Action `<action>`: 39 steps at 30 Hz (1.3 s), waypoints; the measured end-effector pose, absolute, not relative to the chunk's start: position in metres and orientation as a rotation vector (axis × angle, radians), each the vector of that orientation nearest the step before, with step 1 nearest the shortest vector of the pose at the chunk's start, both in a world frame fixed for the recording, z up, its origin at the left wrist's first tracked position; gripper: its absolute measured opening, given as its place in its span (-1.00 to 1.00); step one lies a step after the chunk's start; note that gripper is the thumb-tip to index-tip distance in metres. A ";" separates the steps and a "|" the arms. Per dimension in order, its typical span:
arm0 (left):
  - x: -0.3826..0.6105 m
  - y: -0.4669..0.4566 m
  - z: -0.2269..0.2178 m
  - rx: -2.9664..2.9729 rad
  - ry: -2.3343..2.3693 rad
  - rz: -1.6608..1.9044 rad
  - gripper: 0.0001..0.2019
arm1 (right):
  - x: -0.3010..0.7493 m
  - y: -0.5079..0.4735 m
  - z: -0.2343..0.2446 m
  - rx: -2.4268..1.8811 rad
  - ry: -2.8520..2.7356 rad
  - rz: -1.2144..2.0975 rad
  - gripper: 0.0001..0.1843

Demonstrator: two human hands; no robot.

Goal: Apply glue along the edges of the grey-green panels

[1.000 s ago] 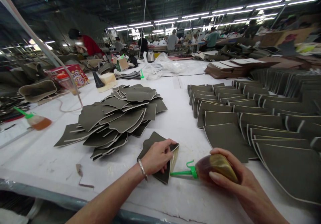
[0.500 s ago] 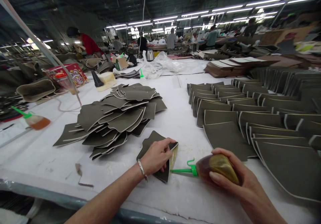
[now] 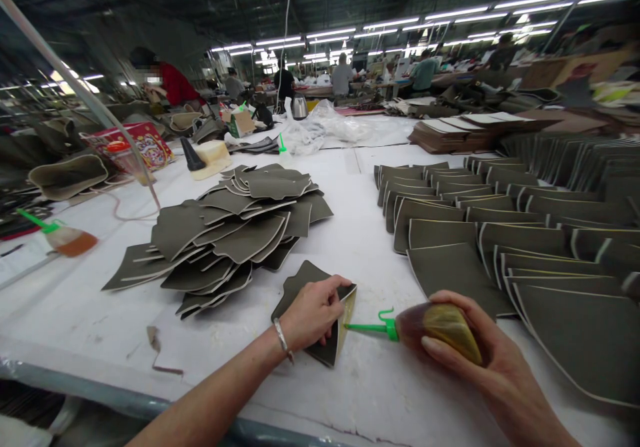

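Observation:
My left hand (image 3: pixel 315 310), with a silver bangle at its wrist, presses and grips a dark olive sheet-material piece (image 3: pixel 299 285) on the white table. The index finger reaches along the piece's right edge, and the other fingers are bent, partly hidden. Beside that edge lies a yellowish, glossy strip (image 3: pixel 349 305). My right hand (image 3: pixel 493 360) is wrapped round a squeeze bottle (image 3: pixel 435 332) of amber liquid, tilted nearly flat. The bottle's thin green nozzle (image 3: pixel 370 327) points left, its tip at the yellowish strip.
A loose heap of similar pieces (image 3: pixel 240 227) lies to the left. Overlapping rows of pieces (image 3: pixel 520 233) cover the right side. Another glue-like squeeze bottle (image 3: pixel 75 240) rests at far left, near a slanting pole (image 3: pixel 85 93). People work in the background.
The bottle's nozzle tip has moved slightly away from me along the piece's edge, with my right hand shifting a little right. My left hand stays in place.

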State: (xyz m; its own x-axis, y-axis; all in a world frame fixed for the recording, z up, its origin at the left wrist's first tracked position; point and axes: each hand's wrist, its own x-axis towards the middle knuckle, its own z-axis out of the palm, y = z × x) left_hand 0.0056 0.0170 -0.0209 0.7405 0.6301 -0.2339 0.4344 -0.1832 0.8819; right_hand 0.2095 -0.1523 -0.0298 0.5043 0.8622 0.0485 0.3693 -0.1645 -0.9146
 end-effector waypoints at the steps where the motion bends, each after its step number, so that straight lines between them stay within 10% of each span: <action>1: 0.006 0.017 -0.021 1.815 0.828 0.218 -0.58 | 0.208 -0.154 -0.031 -1.743 -1.047 0.647 -0.43; 39: 0.004 0.017 -0.021 1.762 0.835 0.244 -0.56 | 0.175 -0.173 -0.034 -1.780 -0.836 0.746 -0.37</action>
State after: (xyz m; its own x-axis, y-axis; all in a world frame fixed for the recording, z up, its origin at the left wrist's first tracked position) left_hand 0.0045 0.0166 -0.0210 0.7285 0.6423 -0.2384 0.4128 -0.1338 0.9009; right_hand 0.1745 -0.1732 -0.0339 0.5725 0.8125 -0.1101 0.2016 -0.2696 -0.9416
